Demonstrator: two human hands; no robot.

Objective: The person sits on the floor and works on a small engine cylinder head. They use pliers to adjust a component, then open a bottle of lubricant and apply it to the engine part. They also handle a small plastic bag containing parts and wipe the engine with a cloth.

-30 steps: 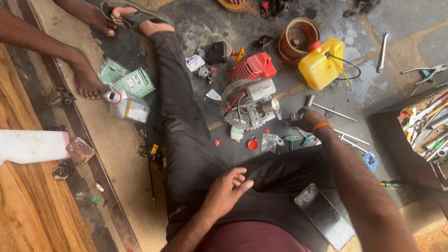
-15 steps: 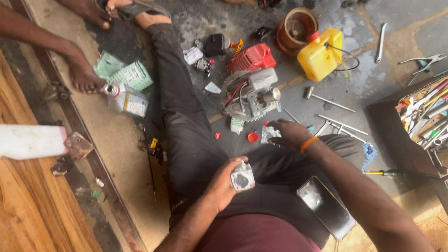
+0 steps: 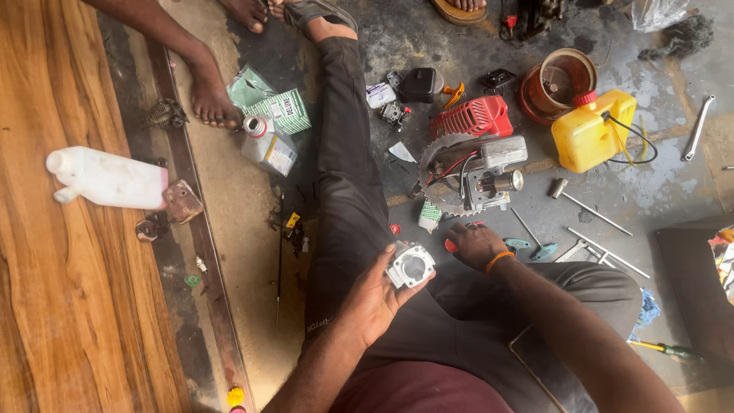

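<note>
Holding metal engine part [image 3: 410,265] in left hand [image 3: 376,297]; right hand [image 3: 474,243] on floor.

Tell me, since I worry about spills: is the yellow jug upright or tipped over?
Cannot tell for sure. The yellow jug shows a broad side with its red cap at one end, suggesting it lies on the floor.

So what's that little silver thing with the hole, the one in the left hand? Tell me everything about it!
The small metal part is a chunky, pale silver-grey block that looks like cast metal, with one big round hole through its middle. It sits tilted in the left hand, fingers curled round its edges, held above the lap in dark trousers. Nothing else touches it.
</note>
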